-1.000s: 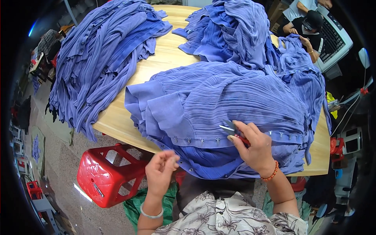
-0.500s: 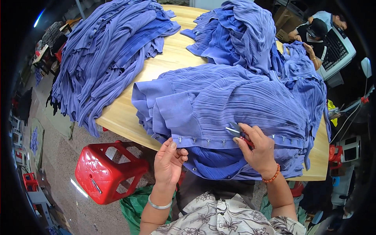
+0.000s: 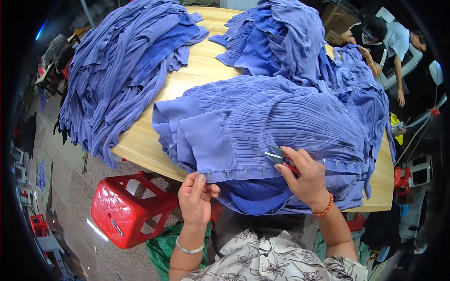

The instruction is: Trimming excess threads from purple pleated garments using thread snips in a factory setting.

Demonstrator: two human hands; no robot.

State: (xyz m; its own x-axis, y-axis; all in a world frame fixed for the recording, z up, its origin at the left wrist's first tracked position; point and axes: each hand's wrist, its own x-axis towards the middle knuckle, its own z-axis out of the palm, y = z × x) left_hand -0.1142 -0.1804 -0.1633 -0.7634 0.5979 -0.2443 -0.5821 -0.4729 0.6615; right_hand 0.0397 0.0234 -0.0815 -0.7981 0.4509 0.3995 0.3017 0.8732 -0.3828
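Note:
In front of me a ribbed blue-purple cardigan (image 3: 262, 122) lies spread over a pile of similar garments. Its button band runs across near the table's front edge, with several buttonholes trailing loose white thread ends. My left hand (image 3: 196, 194) pinches the band's left end between thumb and fingertips. A pair of thread snips (image 3: 277, 156) with dark blades and red handles is held in my right hand (image 3: 307, 175), just above the band, blades pointing left. The blades are apart from the threads. A darker blue garment (image 3: 255, 194) shows below the band.
A heap of the same cardigans (image 3: 126, 61) hangs over the table's left edge; another heap (image 3: 286, 42) stands at the back. The wooden table (image 3: 206, 51) shows between them. A red stool (image 3: 115, 208) with a small metal tool stands at left. Two people (image 3: 375, 35) are at far right.
The cardigan, my hands and the snips have shifted slightly left in the picture. At far right, one person now stands farther out with an arm hanging down. My grips look the same.

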